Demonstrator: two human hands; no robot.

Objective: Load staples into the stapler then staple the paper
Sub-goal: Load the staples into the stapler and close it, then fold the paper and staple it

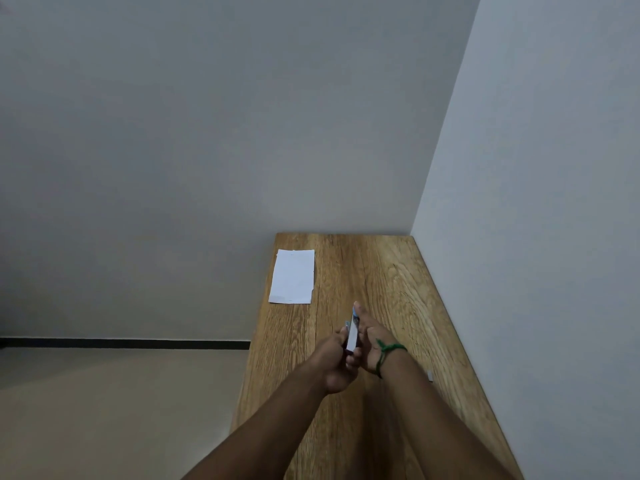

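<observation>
Roughly at middle of desk (388,271), gripping stapler (352,332) between left hand (332,363) and right hand (374,341), fingers of both curled round it. At far left corner, paper (292,276) lying flat. By right edge, small silver piece (430,375), unclear.

1 head cam, wide-angle, looks fwd & down over table (377,271)
</observation>
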